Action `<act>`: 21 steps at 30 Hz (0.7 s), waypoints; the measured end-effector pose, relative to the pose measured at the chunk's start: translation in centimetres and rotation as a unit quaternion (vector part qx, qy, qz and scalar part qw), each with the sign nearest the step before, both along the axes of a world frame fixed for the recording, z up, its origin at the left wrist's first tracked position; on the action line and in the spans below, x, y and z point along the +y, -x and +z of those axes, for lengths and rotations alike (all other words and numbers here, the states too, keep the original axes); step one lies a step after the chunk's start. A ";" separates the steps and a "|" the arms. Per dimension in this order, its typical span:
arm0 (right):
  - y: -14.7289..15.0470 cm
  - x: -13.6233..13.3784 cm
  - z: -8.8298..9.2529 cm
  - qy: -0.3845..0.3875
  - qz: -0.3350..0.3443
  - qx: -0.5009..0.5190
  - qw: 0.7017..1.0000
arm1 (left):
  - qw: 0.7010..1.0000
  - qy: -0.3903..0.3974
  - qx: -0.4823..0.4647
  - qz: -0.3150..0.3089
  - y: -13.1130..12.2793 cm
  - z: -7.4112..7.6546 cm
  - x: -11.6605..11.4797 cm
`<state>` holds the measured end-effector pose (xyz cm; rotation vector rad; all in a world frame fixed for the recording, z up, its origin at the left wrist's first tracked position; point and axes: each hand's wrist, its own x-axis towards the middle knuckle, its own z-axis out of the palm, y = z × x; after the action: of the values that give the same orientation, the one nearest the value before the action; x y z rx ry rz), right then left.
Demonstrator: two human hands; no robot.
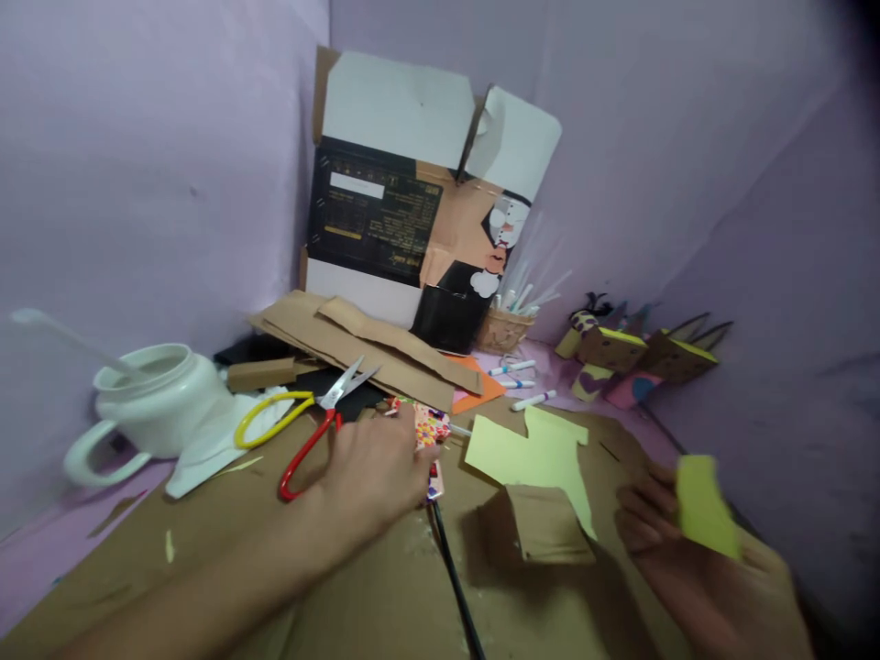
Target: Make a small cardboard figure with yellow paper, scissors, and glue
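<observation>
- The left hand [378,463] covers part of a flowery, colourful glue gun [432,427]; can't tell if it grips.
- The right hand [694,559] holds a small, flat yellow paper piece [704,506].

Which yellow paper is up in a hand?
The small yellow piece, held in the right hand. The larger, notched yellow sheet lies on the cardboard instead, partly behind the small brown box shape.

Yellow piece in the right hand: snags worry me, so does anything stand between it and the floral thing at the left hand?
Between the yellow piece and the floral thing, a larger pale yellow sheet lies low; a small cardboard box stands on the near side of that path.
</observation>
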<state>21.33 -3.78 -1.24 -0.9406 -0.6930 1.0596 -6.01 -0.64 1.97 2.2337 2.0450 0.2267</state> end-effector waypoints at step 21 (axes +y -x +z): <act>0.1 -1.4 2.6 -0.019 -0.101 0.123 0.987 | 0.977 -0.107 0.072 0.172 -1.0 4.1 -1.2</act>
<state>21.19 -5.21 1.33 -0.8123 -0.4035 0.9578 -5.05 -1.82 6.11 2.0411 2.5967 0.3356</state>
